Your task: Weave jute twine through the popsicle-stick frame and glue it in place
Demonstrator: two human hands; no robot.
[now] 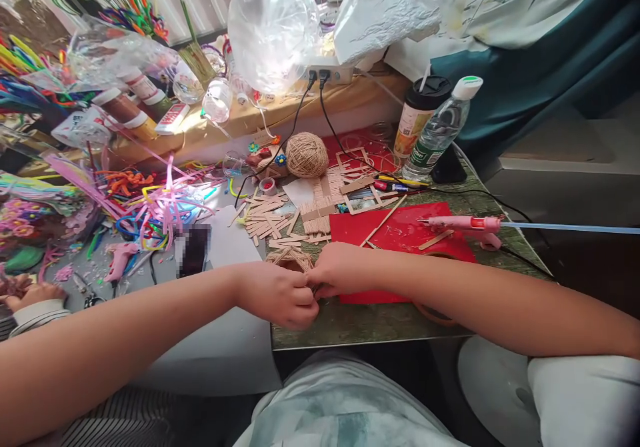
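Observation:
My left hand (280, 297) and my right hand (333, 270) meet near the table's front edge, fingers pinched together. Whatever lies between the fingertips is hidden or too small to make out. Just behind my left hand sits a small tan, hollow craft piece (290, 257), partly covered by the hand; I cannot tell whether the fingers touch it. Beyond it are loose wooden craft sticks (267, 217) and a ball of twine (307, 155). Under my right forearm lies a red sheet (400, 233) with a few sticks on it.
A pink glue gun (463, 223) rests at the red sheet's right side, its cord running off right. Behind it stand a water bottle (437, 130) and a lidded cup (417, 113). Pipe cleaners (165, 207) clutter the left. Another person's hand (37, 295) is at far left.

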